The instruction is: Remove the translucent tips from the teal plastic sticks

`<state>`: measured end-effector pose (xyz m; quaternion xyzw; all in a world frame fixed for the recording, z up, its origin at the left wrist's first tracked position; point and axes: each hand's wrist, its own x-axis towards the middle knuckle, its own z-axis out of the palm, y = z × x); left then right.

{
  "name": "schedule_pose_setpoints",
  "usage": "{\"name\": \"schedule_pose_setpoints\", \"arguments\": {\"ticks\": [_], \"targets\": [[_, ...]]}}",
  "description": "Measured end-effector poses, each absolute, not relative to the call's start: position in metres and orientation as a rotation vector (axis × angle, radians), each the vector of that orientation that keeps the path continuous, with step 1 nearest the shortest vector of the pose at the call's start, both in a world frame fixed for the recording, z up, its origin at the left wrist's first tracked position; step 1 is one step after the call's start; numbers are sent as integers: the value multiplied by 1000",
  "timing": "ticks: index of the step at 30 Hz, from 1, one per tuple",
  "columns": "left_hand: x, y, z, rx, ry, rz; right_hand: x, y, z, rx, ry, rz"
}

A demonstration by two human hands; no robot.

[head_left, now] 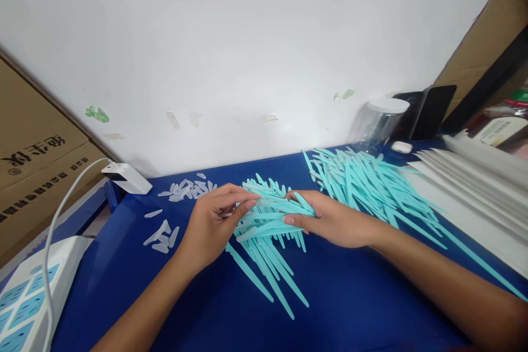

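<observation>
My right hand (pixel 330 220) is closed around a loose bunch of slim turquoise plastic sticks (pixel 270 217), shaped much like eyebrow razors, whose ends point left. My left hand (pixel 216 220) pinches with thumb and index finger at the left end of one stick in that bunch; the exact tip is hidden by the fingers. Under both hands lies a heap of the same turquoise sticks (pixel 272 267), some pointing toward me. Left of my left hand, small translucent whitish slivers (pixel 187 190) are scattered in two groups, perhaps covers, though I cannot tell.
A larger pile of turquoise sticks (pixel 367 181) lies right on the blue table (pixel 338 297). Behind it stand a clear jar (pixel 377 126) and dark phone-like slabs (pixel 433 113). White sheets (pixel 487 192) are stacked far right. A power strip (pixel 37 291) and white cable sit left.
</observation>
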<state>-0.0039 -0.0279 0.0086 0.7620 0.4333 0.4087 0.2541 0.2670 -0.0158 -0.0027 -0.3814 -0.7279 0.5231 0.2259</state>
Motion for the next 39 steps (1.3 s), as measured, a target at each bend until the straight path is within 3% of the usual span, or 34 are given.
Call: {"name": "schedule_pose_setpoints", "arguments": {"ticks": [17,23,28,39], "targets": [[8,-36,6,1939,1144,1036,267,-19,-11,-1023,-1943,1496],[8,-35,12,1524,1177,1100,266,-17,-3,-989,-1921,1502],[-10,-23,25,981,941,1101,267,-13,-3,-996,-1919,1458],[-16,-13,13,998,997,1100,268,-13,0,-982,-1910,1466]]}}
